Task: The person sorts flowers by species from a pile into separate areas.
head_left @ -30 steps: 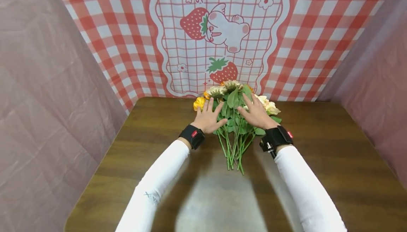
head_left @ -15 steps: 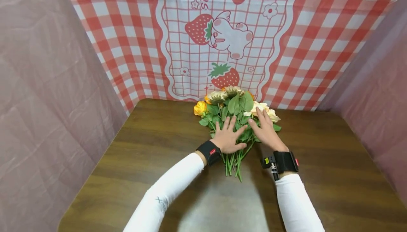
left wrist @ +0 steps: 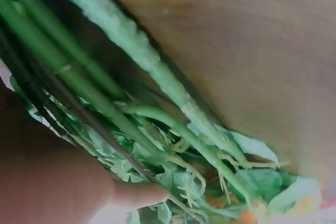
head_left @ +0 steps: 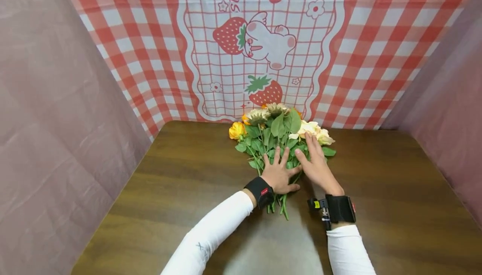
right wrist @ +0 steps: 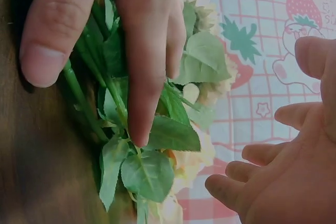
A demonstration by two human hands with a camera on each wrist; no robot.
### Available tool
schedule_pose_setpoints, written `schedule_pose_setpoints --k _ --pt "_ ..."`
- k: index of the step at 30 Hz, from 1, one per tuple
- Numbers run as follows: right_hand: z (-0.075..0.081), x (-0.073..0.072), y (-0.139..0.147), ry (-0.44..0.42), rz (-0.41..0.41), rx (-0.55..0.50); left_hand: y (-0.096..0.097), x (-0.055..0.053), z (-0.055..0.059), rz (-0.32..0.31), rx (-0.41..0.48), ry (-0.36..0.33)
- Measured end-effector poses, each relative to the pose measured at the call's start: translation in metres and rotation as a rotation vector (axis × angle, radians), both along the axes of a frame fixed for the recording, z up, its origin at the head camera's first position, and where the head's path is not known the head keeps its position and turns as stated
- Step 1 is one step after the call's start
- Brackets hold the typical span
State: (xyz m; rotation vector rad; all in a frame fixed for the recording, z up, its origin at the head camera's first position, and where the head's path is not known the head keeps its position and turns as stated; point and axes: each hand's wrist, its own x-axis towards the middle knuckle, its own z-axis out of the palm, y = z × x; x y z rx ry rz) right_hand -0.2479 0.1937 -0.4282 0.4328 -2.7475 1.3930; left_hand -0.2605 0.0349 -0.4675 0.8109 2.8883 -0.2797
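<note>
Flowers [head_left: 279,129] lie in a loose bunch on the worktop [head_left: 196,174], blooms toward the strawberry-print cloth [head_left: 124,49] and green stems [head_left: 285,211] toward you. No tie shows around them, so an uneven sideways push could fan the stems apart or cross them. Shoving the bunch farther back could crush blooms against the cloth; pressing down hard might bend the leaves [right wrist: 149,177] or the cream petals [head_left: 309,128]. Your left hand [head_left: 279,176] lies over the stems, fingers spread wide and gripping nothing, its index finger [right wrist: 147,77] apparently against the foliage. Your right hand [head_left: 318,165], likewise released, extends its fingers beside the cream petals; whether its fingertips touch them, these views cannot tell you.
</note>
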Motion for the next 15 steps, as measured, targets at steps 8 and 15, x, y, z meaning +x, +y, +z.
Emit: schedule_pose_setpoints --k 8,15 --pt "0.017 -0.01 0.01 0.049 0.02 0.001 0.002 -0.02 0.004 -0.154 -0.073 0.148" --pt "0.003 -0.002 0.024 0.019 -0.016 -0.022 0.007 -0.022 -0.013 -0.083 0.025 -0.066"
